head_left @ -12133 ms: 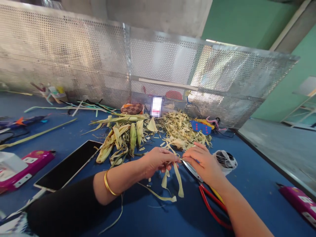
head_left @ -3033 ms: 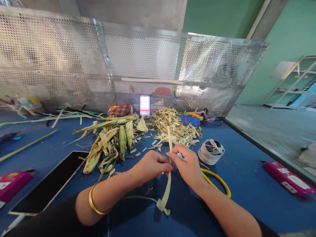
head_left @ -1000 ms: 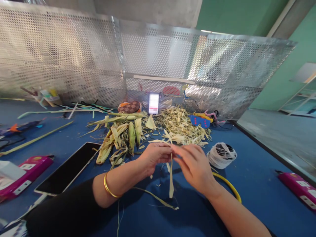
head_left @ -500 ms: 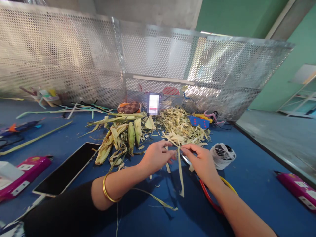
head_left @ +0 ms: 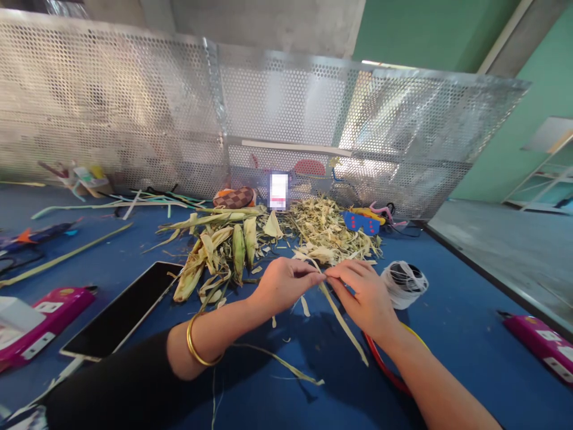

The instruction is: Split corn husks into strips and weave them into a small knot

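Between my fingertips is a long pale corn husk strip (head_left: 342, 319), its lower end hanging toward the right and its upper end pointing back at the pile. My left hand (head_left: 289, 285) pinches it with thumb and fingers, a gold bangle on that wrist. Touching it from the other side, my right hand (head_left: 360, 289) is closed in a pinch too. The fingertips of both hands meet, so the exact spot they grip is hidden. Behind them lies a heap of shredded husk (head_left: 329, 230). Whole dried corn husks (head_left: 224, 245) are piled to the left.
A roll of white string (head_left: 404, 285) stands right of my right hand. A large phone (head_left: 123, 310) lies at left beside a magenta power strip (head_left: 58, 304); another power strip (head_left: 541, 346) is at far right. A perforated metal screen (head_left: 277, 107) borders the blue table's back.
My fingertips have come together, with the left fingers closing onto the strip. The strip's hanging end has swung to the right.
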A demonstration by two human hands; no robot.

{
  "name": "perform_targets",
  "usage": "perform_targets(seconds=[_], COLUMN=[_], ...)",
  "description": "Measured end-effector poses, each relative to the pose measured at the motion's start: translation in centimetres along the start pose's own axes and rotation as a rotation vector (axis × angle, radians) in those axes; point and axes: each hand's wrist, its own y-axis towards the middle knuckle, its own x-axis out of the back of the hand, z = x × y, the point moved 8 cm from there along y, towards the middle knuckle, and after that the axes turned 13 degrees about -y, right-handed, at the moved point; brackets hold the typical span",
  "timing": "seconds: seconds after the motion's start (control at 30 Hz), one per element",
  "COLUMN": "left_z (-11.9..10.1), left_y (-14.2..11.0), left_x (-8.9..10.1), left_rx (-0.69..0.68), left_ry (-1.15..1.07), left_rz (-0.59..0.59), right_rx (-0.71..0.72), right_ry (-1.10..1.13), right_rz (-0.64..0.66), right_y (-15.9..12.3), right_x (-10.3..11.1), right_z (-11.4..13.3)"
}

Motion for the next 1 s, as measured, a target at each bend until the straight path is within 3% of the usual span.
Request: perform_targets(seconds=[0.17, 0.27, 0.5, 0.7, 0.83, 1.0], left_z=[2.2, 3.1, 2.9, 3.8, 4.0, 3.7], left_y=[-0.5, -1.0, -0.9, -1.1, -1.4, -1.3], left_x=[-2.1, -2.5, -1.5, -1.4, -1.8, -1.7], left_rx=[0.302, 0.442, 0.44, 0.533, 0.589, 0.564], left_ry=[-0.382, -0.499, -0.466, -0.562, -0.582, -0.579], left_rz=[0.141, 0.13, 0.074, 0.009, 0.029, 0.018], right_rx=[0.112, 0.133, 0.132, 0.114, 0.107, 0.095], right_ry=[-0.048, -0.034, -0.018, -0.051, -0.066, -0.044], right_rz=[-0.007, 0.01, 0.022, -0.015, -0.027, -0.004], right_y=[0.0, 0.1, 0.1, 0.1, 0.2, 0.0], right_x=[0.2, 0.0, -0.1, 0.1, 0.1, -0.3], right_z=[1.0, 1.2, 1.3, 1.1, 0.9, 0.6])
